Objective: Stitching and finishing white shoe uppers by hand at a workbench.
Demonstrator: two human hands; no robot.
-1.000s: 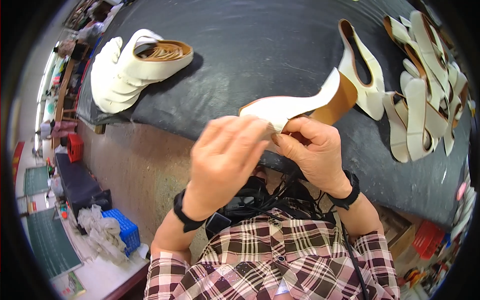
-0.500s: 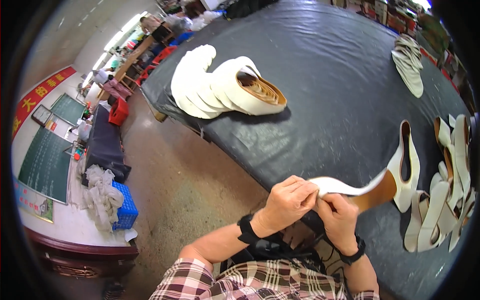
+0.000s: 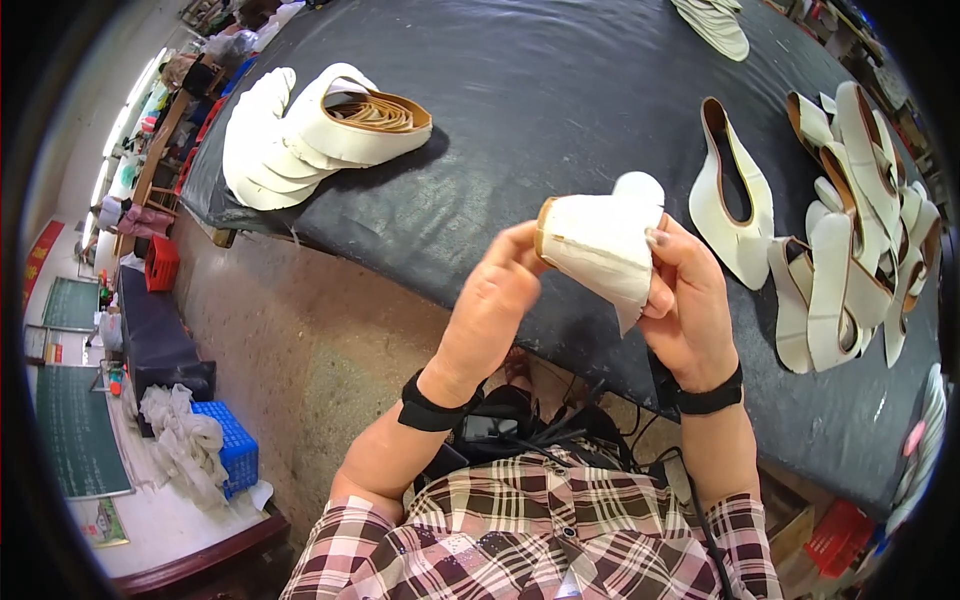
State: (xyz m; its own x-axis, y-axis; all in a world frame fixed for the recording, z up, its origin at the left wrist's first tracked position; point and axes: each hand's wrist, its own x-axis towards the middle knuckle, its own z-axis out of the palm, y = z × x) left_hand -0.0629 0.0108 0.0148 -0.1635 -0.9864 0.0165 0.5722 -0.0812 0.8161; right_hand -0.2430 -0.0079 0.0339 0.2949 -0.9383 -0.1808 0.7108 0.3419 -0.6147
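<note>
A white leather shoe upper point(image 3: 600, 240) with a tan edge is held up in front of me, above the near edge of the black-covered table. My right hand point(image 3: 692, 300) grips its right end, thumb on the outer face and fingers bent round it. At the tan-edged left end, the fingers of my left hand point(image 3: 495, 295) are closed on the rim; some fingertips are hidden behind the piece. Just beyond my right hand, a single white upper point(image 3: 755, 215) lies flat with its long opening facing up. To its right is a loose heap of white uppers point(image 3: 835, 260).
A nested stack of white uppers point(image 3: 290, 150) sits at the table's far left corner, and another pile point(image 3: 722, 25) lies at the far side. The black table point(image 3: 560, 110) fills the middle. Left on the floor side are a blue crate point(image 3: 228, 450) and a red bin point(image 3: 162, 263).
The upper, stretched out low between pinching hands before, is now raised and curled into a cup shape. My hands have moved apart; the view has shifted so the table's piles appear farther left and up.
</note>
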